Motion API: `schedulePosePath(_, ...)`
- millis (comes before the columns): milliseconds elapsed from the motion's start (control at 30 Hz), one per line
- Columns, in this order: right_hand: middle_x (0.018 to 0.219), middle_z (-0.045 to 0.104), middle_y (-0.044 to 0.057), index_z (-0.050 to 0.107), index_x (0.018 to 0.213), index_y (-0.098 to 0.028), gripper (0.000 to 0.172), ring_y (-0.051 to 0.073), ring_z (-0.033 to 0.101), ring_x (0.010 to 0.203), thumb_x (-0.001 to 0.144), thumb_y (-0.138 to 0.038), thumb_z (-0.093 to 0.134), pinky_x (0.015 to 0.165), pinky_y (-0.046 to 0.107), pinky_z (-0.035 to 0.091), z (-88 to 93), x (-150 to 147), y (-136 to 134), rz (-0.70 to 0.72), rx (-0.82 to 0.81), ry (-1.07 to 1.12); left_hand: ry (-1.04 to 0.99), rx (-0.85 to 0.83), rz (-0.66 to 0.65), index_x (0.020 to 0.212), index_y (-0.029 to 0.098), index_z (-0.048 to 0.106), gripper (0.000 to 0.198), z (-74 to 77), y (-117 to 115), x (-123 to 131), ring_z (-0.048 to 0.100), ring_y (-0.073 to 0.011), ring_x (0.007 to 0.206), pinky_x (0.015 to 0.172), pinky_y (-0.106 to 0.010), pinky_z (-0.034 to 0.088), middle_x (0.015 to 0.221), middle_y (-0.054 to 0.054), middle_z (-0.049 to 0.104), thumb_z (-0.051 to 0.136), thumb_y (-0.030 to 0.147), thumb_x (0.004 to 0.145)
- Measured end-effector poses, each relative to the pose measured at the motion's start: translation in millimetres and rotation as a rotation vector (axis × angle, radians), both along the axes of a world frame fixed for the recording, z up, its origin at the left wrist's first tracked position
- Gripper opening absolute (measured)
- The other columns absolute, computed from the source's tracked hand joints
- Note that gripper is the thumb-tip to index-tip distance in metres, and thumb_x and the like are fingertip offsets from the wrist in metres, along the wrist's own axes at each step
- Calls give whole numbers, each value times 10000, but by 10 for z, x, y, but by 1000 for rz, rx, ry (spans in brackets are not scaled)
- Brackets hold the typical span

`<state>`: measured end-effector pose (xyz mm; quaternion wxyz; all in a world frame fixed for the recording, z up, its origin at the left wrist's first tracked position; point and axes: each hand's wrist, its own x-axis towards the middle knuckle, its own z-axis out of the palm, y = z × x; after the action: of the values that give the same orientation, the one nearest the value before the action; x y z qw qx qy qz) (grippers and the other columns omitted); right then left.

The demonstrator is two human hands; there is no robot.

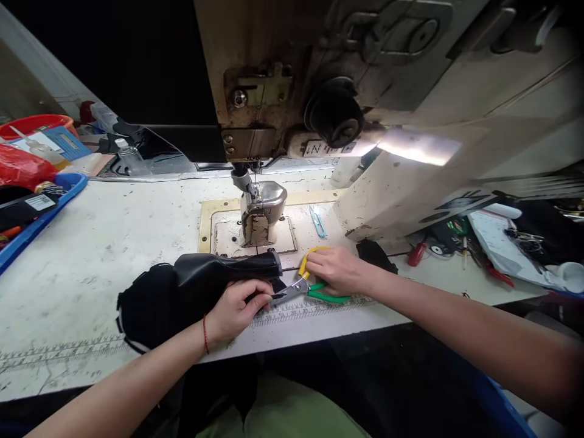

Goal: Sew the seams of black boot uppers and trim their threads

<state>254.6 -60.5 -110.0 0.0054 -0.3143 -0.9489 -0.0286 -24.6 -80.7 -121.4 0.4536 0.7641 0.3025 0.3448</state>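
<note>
My right hand (337, 272) is closed round scissors (295, 288) with one yellow and one green handle. Their blades point left and meet a small black strip at my left fingertips. My left hand (241, 307), with a red cord at the wrist, pinches that strip, which belongs to or lies against a black leather piece (205, 271). This piece looks like a boot shaft and lies on its side, its open end to the right. A bulky black fabric part (146, 304) joins it at the left. Whether the blades are fully closed is hard to see.
A post-bed sewing machine (264, 210) stands just behind the leather piece, its head overhanging. Small blue thread snips (318, 221) lie beside the post. A blue tray (55, 207) is at left, a clear bottle (131, 157) behind it. Tools and a red-handled item (416, 254) lie right.
</note>
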Motion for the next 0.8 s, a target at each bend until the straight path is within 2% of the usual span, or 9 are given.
schedulePosePath(167,827,595,59,567,871,-152,109,183,518,715,812,-226,513,565,297,277,19,-87,83,45,9,-11,-34,-7,0,841,155,621,127,-14,9,-13,641,-112,645,693,-224,509,693,-3,679,538,176,934)
schedulePosePath(333,843,604,78,594,902,-132,167,192,512,706,863,-265,499,579,311,295,33,-262,144,109,0,-47,-89,-90,-52,871,147,619,130,-19,16,-16,686,-120,680,704,-220,526,777,-31,717,532,199,952)
schedulePosePath(467,852,604,71,605,925,-139,143,194,529,731,870,-227,506,613,310,329,28,-448,111,141,-43,-77,-134,-128,-68,885,152,619,136,-15,4,-21,714,-145,786,774,-245,542,857,-52,738,529,216,963)
schedulePosePath(633,882,624,93,613,952,-134,153,209,565,739,836,-166,519,608,314,350,51,-604,-56,70,-105,-117,-125,-44,-4,939,167,645,113,-55,-14,-73,692,-159,944,880,-269,528,989,-61,726,538,197,957)
schedulePosePath(800,869,644,109,633,963,-122,177,220,596,718,847,-188,518,574,309,350,57,-619,-387,-49,-149,-159,-129,8,33,958,172,643,113,-108,6,-39,690,-166,969,910,-297,530,1014,-62,724,531,179,956)
